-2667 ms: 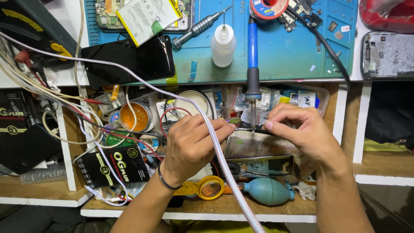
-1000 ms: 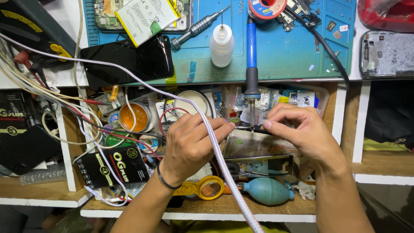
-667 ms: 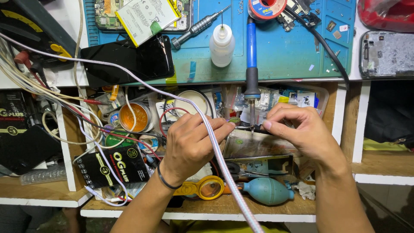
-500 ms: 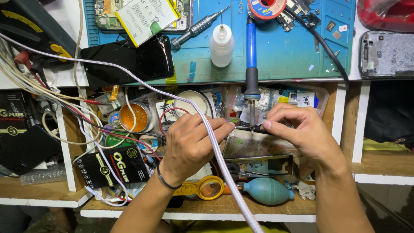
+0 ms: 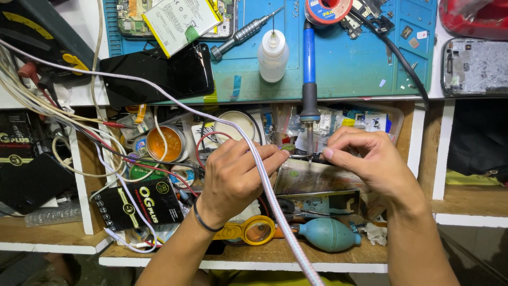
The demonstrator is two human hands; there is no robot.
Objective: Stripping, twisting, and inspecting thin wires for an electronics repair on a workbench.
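Both your hands, left [image 5: 233,177] and right [image 5: 370,164], pinch a small dark part [image 5: 309,157] beneath the blue soldering iron [image 5: 308,79] overhanging the surface's front edge.

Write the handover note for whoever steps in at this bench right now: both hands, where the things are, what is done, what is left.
Left hand: fingertips pinched on one end of a small dark part, just under the soldering iron.
Right hand: thumb and forefinger pinched on the part's other end.
The iron lies on the blue mat, tip pointing down over the shelf edge towards the part; whether they touch, I cannot tell.
A white braided cable crosses over the left hand.
Blue air blower and yellow magnifier lie on the lower shelf.
Done: part is held at the tip.
Left: unclear; no joint visible.
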